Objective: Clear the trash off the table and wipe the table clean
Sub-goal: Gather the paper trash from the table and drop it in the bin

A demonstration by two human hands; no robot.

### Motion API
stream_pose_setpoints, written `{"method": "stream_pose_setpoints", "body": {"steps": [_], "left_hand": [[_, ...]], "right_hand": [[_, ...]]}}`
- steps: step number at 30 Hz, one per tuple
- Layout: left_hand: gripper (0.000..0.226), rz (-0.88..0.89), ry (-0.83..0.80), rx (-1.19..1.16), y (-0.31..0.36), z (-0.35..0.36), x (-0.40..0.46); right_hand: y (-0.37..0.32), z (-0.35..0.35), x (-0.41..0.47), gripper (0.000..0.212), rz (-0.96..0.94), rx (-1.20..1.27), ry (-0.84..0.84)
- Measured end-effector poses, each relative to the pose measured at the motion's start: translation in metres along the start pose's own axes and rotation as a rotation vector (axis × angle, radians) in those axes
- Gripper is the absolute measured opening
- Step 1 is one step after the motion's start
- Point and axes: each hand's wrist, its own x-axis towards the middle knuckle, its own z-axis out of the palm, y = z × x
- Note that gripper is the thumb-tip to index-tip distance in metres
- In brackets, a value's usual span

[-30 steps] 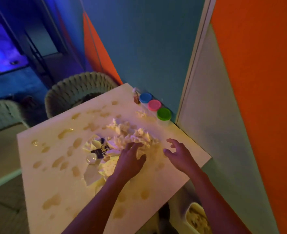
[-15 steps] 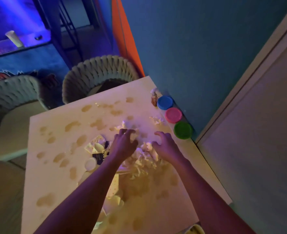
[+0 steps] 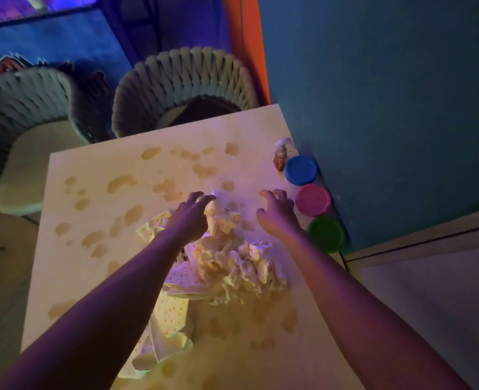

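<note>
Crumpled white paper trash (image 3: 232, 266) lies heaped mid-bench, with dotted paper sheets (image 3: 173, 311) spilling toward the near edge. Head view: left hand (image 3: 189, 218) rests on the heap's far side, fingers spread and loosely curved; right hand (image 3: 277, 212) hovers apart beside it, fingers splayed, gripping nothing. Brown stains (image 3: 120, 184) spot the pale bench (image 3: 72, 277). Judged progress: trash gathered, not removed; wiping not yet begun. Three lidded tubs (image 3: 313, 199) line the wall.

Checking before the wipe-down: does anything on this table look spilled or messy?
Yes. Brownish splotches dot much of the table, like a dried spill, and a heap of crumpled paper with dotted napkins lies mid-table. The three tubs by the wall stand neatly.
</note>
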Motion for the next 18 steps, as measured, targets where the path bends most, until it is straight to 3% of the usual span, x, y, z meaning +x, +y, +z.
{"method": "stream_pose_setpoints", "body": {"steps": [7,15,18], "left_hand": [[0.086,0.096,-0.125,0.207,-0.011,0.005,0.030],[0.034,0.098,0.051,0.115,-0.031,0.012,0.044],[0.025,0.029,0.139,-0.029,-0.036,0.004,0.039]], "right_hand": [[0.007,0.016,0.024,0.061,0.016,-0.098,-0.011],[0.015,0.022,0.037,0.065,0.078,-0.190,0.084],[0.015,0.021,0.039,0.050,0.089,-0.166,0.078]]}}
